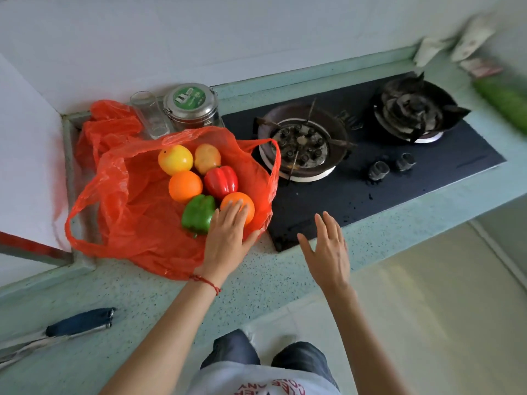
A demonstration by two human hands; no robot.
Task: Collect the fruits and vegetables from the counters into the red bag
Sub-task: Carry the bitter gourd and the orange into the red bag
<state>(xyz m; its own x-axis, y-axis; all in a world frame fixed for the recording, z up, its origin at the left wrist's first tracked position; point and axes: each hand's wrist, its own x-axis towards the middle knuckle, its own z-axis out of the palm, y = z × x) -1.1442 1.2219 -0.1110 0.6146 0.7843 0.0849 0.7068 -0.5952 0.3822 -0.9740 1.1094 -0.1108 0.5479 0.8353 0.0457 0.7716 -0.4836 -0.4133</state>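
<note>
From the head camera, one red bag (137,212) is lying open on the pale green counter (199,297), just left of the black stove (370,181). Six pieces of produce are sitting inside it, packed close together: two oranges, two peppers, and two yellowish fruits. The yellow fruit (175,160) and a duller yellow-brown fruit (207,158) are lying at the far side. Below them are resting the first orange (185,186) and the red pepper (221,181). Nearest the person are sitting the green pepper (198,213) and the second orange (239,206).

The left hand (226,238) is lying flat with fingers spread loosely, fingertips touching the second orange and the thumb resting on the bag's near edge; it is not clasping anything. One red string bracelet (206,283) is circling that wrist. The right hand (328,252) is hovering over the counter edge by the stove with fingers open and nothing in it.

The stove is carrying two burners and two knobs. Behind the bag are standing one clear glass (149,115) and one metal tin with a green lid (190,105). One long green vegetable (503,99), blurred, is lying on the counter far right. A dark-handled tool (79,323) is lying at the lower left.
</note>
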